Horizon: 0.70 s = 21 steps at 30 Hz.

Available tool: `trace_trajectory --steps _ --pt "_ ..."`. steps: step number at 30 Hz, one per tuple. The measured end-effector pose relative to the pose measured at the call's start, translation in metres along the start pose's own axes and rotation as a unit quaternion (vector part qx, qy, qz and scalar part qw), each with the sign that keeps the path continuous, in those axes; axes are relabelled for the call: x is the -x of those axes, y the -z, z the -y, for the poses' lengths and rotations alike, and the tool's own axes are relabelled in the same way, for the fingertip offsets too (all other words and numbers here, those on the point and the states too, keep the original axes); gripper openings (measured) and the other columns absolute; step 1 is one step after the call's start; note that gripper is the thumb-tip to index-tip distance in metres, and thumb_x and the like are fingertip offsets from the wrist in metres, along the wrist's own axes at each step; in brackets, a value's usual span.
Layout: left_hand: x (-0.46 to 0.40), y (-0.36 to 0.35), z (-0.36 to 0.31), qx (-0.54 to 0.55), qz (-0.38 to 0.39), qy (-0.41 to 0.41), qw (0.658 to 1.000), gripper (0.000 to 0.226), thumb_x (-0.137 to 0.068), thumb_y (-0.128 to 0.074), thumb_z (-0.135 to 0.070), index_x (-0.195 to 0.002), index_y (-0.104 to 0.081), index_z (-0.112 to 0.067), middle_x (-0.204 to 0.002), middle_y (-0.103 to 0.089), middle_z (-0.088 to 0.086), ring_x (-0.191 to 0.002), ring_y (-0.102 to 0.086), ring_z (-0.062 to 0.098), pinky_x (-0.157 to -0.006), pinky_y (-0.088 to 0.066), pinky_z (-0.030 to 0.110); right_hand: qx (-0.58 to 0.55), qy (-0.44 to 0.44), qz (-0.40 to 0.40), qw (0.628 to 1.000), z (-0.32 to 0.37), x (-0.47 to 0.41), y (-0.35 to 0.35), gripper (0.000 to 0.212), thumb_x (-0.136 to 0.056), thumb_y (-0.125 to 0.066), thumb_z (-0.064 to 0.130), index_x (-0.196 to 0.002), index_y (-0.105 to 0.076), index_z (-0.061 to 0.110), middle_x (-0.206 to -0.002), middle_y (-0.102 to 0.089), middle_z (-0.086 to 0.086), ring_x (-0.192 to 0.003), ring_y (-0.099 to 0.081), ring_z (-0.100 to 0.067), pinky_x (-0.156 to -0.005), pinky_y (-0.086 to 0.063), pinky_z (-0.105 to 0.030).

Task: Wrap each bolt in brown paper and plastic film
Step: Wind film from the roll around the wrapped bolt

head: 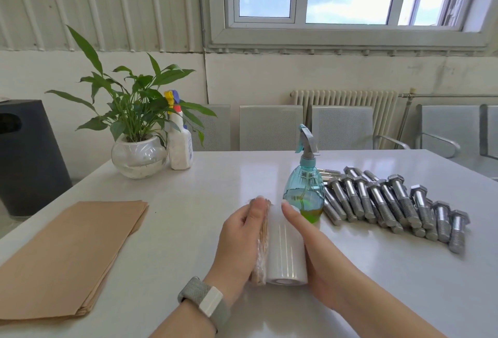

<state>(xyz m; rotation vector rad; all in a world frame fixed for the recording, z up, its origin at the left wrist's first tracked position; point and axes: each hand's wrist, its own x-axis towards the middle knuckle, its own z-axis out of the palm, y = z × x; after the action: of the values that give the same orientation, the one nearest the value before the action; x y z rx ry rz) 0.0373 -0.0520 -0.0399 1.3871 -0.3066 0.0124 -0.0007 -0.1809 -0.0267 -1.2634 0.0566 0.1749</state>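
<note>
I am holding a paper-wrapped bolt (260, 243) in my left hand (237, 240), its long axis running away from me. My right hand (310, 246), fingers straight, is pressing the film roll (287, 254) against its right side on the counter (188, 203).

Left hand (239, 240) at 6 o'clock, fingers curled, thumb on top; right hand (320, 259) at 5 o'clock, fingers straight, palm inward.
</note>
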Motion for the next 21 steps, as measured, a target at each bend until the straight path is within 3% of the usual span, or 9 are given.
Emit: trace_trajectory --steps 2,5,9,13,15,19,21 --pt "-0.004 0.002 0.001 0.017 -0.023 0.011 1.0 0.049 -0.078 -0.055 -0.065 -0.089 -0.073 -0.021 -0.091 -0.074 0.008 -0.087 -0.071 0.024 -0.079 -0.058 0.04 0.034 0.023 -0.06 0.997 0.0 -0.003 -0.004 0.056 -0.073 -0.069 0.058 -0.11 -0.072 0.018 -0.107 -0.074 -0.01 -0.098 -0.072 -0.026 -0.087 -0.057 -0.043" --pt "-0.005 0.004 -0.003 0.004 -0.05 0.002 0.999 0.051 -0.073 -0.057 -0.068 -0.085 -0.07 -0.021 -0.072 -0.066 -0.003 -0.066 -0.063 0.012 -0.064 -0.052 0.032 0.075 0.06 -0.124 0.988 0.0 -0.004 -0.01 0.076 -0.063 -0.07 0.064 -0.12 -0.058 0.015 -0.11 -0.071 -0.007 -0.096 -0.071 -0.02 -0.083 -0.058 -0.039" --pt "-0.004 0.002 -0.002 -0.007 -0.085 -0.021 0.996 0.044 -0.074 -0.067 -0.062 -0.081 -0.064 -0.018 -0.071 -0.06 -0.004 -0.068 -0.057 0.013 -0.069 -0.051 0.037 0.127 0.107 -0.157 0.973 -0.004 -0.003 -0.019 0.073 -0.064 -0.071 0.076 -0.113 -0.054 0.024 -0.107 -0.067 0.007 -0.09 -0.067 -0.002 -0.08 -0.055 -0.031" --pt "0.002 -0.006 0.0 0.083 -0.062 -0.003 0.995 0.045 -0.074 -0.071 -0.06 -0.095 -0.063 -0.021 -0.081 -0.066 0.0 -0.075 -0.065 0.014 -0.065 -0.055 0.031 0.185 0.143 -0.207 0.95 -0.011 -0.003 -0.023 0.066 -0.075 -0.035 0.087 -0.099 -0.053 0.028 -0.087 -0.065 0.012 -0.074 -0.06 0.007 -0.072 -0.047 -0.03" --pt "0.006 -0.009 -0.002 0.127 -0.02 0.051 0.99 0.049 -0.081 -0.057 -0.068 -0.099 -0.068 -0.023 -0.092 -0.072 0.005 -0.083 -0.07 0.02 -0.066 -0.057 0.033 0.194 0.152 -0.223 0.943 -0.013 -0.004 -0.023 0.062 -0.079 -0.032 0.085 -0.098 -0.056 0.03 -0.084 -0.067 0.015 -0.075 -0.062 0.005 -0.073 -0.05 -0.034" --pt "0.002 -0.01 0.0 0.182 -0.041 0.1 0.977 0.05 -0.1 -0.037 -0.047 -0.102 -0.073 -0.012 -0.099 -0.073 0.015 -0.085 -0.072 0.025 -0.064 -0.058 0.033 0.125 0.084 -0.162 0.975 -0.008 -0.007 -0.015 0.058 -0.081 -0.057 0.07 -0.102 -0.071 0.017 -0.096 -0.075 -0.004 -0.092 -0.071 -0.023 -0.09 -0.055 -0.049" --pt "-0.001 -0.009 0.003 0.144 -0.057 0.085 0.984 0.046 -0.102 -0.038 -0.044 -0.1 -0.071 -0.012 -0.096 -0.074 0.012 -0.084 -0.072 0.023 -0.067 -0.058 0.034 0.079 0.038 -0.097 0.991 -0.003 -0.005 -0.011 0.061 -0.071 -0.065 0.068 -0.108 -0.071 0.02 -0.105 -0.075 -0.004 -0.098 -0.071 -0.023 -0.094 -0.054 -0.048"
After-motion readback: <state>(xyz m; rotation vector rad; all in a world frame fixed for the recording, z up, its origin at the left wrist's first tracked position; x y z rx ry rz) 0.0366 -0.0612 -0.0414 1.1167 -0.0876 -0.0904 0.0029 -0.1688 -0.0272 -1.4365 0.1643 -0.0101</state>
